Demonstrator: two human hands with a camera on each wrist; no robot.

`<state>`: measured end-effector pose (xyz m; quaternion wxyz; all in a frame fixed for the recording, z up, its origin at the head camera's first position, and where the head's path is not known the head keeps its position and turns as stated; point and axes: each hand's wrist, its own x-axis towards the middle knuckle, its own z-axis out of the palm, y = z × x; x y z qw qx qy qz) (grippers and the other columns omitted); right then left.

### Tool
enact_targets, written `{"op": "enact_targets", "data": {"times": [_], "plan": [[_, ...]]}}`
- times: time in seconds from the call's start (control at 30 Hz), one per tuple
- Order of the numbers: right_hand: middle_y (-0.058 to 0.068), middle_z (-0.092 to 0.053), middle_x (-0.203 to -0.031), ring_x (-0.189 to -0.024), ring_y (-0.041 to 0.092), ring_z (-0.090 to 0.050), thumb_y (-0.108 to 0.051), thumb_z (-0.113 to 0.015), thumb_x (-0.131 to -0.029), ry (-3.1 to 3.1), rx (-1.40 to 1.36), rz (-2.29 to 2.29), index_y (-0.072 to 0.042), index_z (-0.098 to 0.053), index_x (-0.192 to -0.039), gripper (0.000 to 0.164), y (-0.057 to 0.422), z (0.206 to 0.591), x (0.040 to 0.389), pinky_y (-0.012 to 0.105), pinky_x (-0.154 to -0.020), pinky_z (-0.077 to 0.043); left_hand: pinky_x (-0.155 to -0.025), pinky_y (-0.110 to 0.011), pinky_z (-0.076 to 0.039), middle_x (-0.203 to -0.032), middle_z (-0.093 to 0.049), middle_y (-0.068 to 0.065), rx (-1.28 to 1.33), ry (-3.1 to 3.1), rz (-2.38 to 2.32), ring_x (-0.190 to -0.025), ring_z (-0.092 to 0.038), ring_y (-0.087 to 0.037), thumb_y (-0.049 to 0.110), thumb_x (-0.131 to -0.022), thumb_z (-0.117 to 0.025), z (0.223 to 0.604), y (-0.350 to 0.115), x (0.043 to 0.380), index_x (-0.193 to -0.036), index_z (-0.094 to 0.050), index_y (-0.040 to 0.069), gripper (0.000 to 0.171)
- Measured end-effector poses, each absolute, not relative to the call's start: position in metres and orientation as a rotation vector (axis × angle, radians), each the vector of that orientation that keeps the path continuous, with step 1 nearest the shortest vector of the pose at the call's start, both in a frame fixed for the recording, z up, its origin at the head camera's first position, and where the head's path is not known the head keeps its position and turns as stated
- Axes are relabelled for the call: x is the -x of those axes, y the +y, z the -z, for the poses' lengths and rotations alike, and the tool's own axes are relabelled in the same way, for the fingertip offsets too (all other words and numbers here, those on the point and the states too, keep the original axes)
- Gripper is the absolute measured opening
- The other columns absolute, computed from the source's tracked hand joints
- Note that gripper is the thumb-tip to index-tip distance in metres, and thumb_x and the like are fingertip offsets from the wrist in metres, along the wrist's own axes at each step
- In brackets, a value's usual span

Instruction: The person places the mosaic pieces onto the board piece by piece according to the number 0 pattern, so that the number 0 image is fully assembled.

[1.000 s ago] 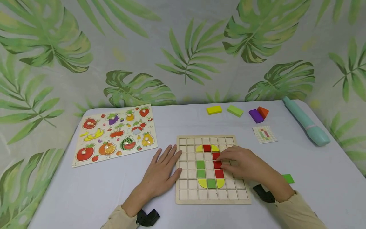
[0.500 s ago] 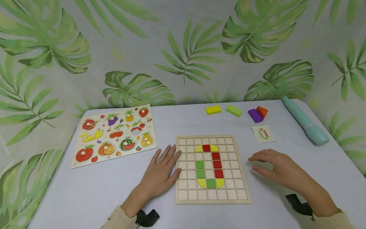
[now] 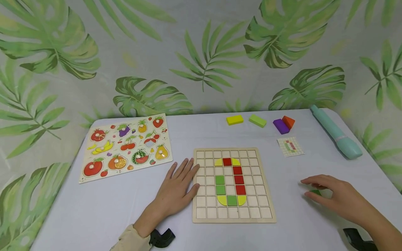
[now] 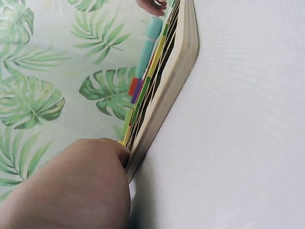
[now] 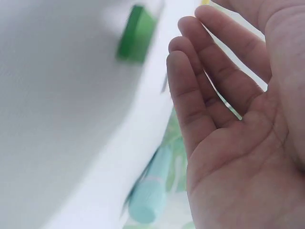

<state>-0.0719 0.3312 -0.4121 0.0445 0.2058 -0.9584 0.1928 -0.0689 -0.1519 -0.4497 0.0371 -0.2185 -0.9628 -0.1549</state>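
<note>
My left hand (image 3: 176,188) lies flat with spread fingers, its fingertips on the left edge of the wooden grid board (image 3: 204,221). Set in the board's squares are red tiles (image 3: 239,180), green tiles (image 3: 220,189) and yellow quarter-round tiles (image 3: 222,200) forming a ring with a gap at upper left. Over the table at right hovers my right hand (image 3: 340,198), fingers relaxed and holding nothing. Partly hidden by it is a loose green block (image 3: 315,192). In the right wrist view that green block (image 5: 137,36) stands apart from the fingertips.
At left lies a fruit puzzle board (image 3: 125,150). Toward the back are a yellow block (image 3: 235,120), a light green block (image 3: 257,121), a purple block (image 3: 281,126) and an orange block (image 3: 288,122). A small pattern card (image 3: 290,146) and a teal tube-like object (image 3: 337,134) lie at right.
My right hand has left the red tiles on the board and moved right, to above the loose green block. My left hand has stayed on the board's edge.
</note>
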Motion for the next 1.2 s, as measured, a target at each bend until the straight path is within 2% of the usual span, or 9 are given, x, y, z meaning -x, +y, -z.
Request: {"op": "enact_targets", "data": {"times": [0.27, 0.53, 0.63, 0.97, 1.2], "plan": [[-0.004, -0.073, -0.107, -0.088, -0.012, -0.058, -0.019, -0.094, -0.073, -2.996, -0.537, -0.591, -0.022, -0.075, -0.111, 0.043, 0.358, 0.424, 0.061, 0.002, -0.072, -0.045, -0.129, -0.051, -0.013, -0.170, -0.028, -0.009, 0.681, -2.950, 0.483, -0.159, -0.020, -0.026, 0.042, -0.107, -0.047, 0.449, -0.152, 0.070, -0.160, -0.038, 0.013, 0.062], [-0.015, -0.069, -0.102, -0.088, -0.012, -0.059, -0.010, -0.095, -0.068, -2.938, -0.595, -0.580, -0.022, -0.075, -0.108, 0.047, 0.368, 0.429, 0.059, 0.000, -0.072, -0.044, -0.129, -0.051, -0.012, -0.170, -0.027, -0.008, 0.672, -2.959, 0.481, -0.159, -0.020, -0.026, 0.043, -0.107, -0.046, 0.449, -0.153, 0.070, -0.161, -0.038, 0.013, 0.062], [-0.017, -0.068, -0.101, -0.087, -0.012, -0.060, -0.008, -0.094, -0.068, -2.930, -0.601, -0.590, -0.022, -0.076, -0.108, 0.046, 0.368, 0.430, 0.059, 0.000, -0.072, -0.044, -0.129, -0.051, -0.012, -0.170, -0.027, -0.009, 0.669, -2.966, 0.493, -0.159, -0.020, -0.026, 0.043, -0.107, -0.046, 0.448, -0.152, 0.070, -0.161, -0.038, 0.013, 0.062], [-0.012, -0.070, -0.099, -0.084, -0.009, -0.061, -0.010, -0.093, -0.071, -2.917, -0.632, -0.559, -0.021, -0.076, -0.110, 0.044, 0.353, 0.423, 0.070, 0.002, -0.072, -0.046, -0.129, -0.051, -0.011, -0.170, -0.026, -0.008, 0.670, -2.973, 0.478, -0.159, -0.019, -0.026, 0.044, -0.107, -0.045, 0.450, -0.152, 0.070, -0.161, -0.037, 0.014, 0.062], [-0.011, -0.071, -0.103, -0.086, -0.005, -0.061, -0.017, -0.093, -0.074, -2.950, -0.667, -0.590, -0.022, -0.076, -0.112, 0.042, 0.333, 0.415, 0.085, 0.009, -0.074, -0.052, -0.129, -0.050, -0.009, -0.171, -0.023, -0.006, 0.659, -2.993, 0.512, -0.160, -0.016, -0.025, 0.044, -0.108, -0.043, 0.452, -0.153, 0.070, -0.162, -0.036, 0.015, 0.062]]}}
